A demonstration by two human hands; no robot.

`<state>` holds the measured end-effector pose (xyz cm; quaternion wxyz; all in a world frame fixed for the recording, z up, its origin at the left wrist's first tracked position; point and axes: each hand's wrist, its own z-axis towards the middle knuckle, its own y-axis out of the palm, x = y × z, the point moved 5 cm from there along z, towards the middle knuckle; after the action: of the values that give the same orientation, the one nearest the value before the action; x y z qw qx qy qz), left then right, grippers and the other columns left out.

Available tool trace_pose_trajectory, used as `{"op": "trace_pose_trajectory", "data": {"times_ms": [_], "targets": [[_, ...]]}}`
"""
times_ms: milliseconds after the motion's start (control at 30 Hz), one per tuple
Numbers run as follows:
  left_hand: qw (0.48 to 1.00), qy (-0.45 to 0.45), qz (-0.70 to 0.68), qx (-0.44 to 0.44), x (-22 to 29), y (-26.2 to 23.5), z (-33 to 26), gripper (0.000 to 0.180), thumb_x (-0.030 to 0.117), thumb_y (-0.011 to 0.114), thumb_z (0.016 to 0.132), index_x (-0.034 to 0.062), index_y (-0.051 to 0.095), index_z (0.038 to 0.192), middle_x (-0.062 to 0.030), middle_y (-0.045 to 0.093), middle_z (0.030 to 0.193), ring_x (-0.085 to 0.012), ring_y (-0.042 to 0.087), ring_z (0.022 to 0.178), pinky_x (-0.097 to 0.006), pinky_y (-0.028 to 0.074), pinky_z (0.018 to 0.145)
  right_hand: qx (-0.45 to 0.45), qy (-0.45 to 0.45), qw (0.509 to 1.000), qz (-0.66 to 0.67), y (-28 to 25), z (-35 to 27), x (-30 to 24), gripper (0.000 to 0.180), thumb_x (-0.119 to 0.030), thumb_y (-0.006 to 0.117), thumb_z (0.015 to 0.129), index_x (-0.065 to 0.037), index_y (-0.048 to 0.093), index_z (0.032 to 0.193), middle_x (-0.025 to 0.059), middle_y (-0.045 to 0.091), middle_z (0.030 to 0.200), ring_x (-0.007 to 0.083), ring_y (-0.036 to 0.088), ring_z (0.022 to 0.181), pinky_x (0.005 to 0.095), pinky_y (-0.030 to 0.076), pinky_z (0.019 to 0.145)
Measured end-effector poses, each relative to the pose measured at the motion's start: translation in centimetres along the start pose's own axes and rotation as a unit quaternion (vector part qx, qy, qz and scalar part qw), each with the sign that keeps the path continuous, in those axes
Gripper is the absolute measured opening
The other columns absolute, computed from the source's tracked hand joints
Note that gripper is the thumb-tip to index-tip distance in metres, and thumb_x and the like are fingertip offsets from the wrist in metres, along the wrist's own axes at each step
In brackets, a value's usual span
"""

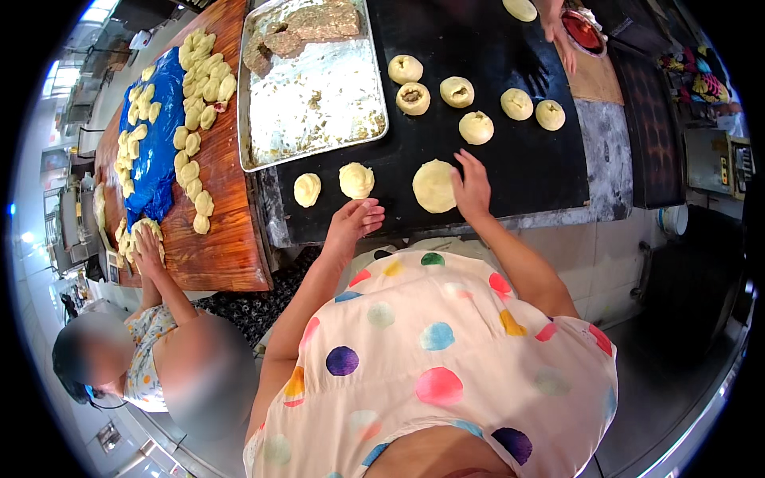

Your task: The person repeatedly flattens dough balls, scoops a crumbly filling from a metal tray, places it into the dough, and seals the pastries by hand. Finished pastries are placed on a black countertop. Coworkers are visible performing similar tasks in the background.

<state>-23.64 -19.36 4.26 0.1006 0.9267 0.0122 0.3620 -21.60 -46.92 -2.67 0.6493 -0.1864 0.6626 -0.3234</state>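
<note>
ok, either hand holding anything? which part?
Nothing gripped. Right hand lies flat, fingers on the right edge of the flattened dough disc. Left hand is open, below a dough ball, not touching it.

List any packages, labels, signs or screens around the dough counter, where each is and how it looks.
No package, label, sign or screen shows clearly.
Blue plastic sheet: on the wooden table at left, crumpled, ringed by dough pieces; the nearest thing to packaging.
Box with dials: far right edge, pale, too small to tell whether it has a screen.
</note>
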Motion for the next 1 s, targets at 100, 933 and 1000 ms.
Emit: {"op": "trace_pose_trajectory", "data": {"times_ms": [100,933,1000], "targets": [[0.999,-0.008,-0.030,0.018,-0.7,-0.5,0.2,0.028,0.020,0.048,0.101,-0.0019,0.057,0.116,-0.0115,0.065,0.105,-0.0206,0.064,0.097,-0.035,0.052,0.090,0.019,0.157,0.982,0.107,-0.3,-2.1,3.3,0.039,-0.016,0.061,0.089,-0.003,0.053,0.125,0.0138,0.055,0.125,0.0259,0.063,0.100,0.0350,0.050,0.087],[0.908,-0.002,-0.378,-0.181,6.8,-3.4,7.5,0.054,0.048,0.051,0.096,0.0070,0.048,0.131,-0.0100,0.058,0.126,-0.0249,0.058,0.116,-0.043,0.047,0.099,-0.223,0.085,0.902,0.360,6.3,7.5,-21.5,0.021,-0.012,0.068,0.090,0.001,0.056,0.103,0.0047,0.063,0.097,0.0092,0.061,0.087,0.0246,0.051,0.076],[0.897,0.001,-0.419,-0.140,10.4,-6.8,7.2,0.053,0.037,0.061,0.093,0.0044,0.047,0.132,-0.0137,0.055,0.130,-0.0297,0.055,0.120,-0.047,0.043,0.105,-0.147,0.082,0.909,0.381,7.7,13.4,-22.0,0.024,-0.012,0.065,0.092,0.002,0.056,0.109,0.0068,0.062,0.104,0.0115,0.060,0.097,0.0265,0.050,0.085]]}}
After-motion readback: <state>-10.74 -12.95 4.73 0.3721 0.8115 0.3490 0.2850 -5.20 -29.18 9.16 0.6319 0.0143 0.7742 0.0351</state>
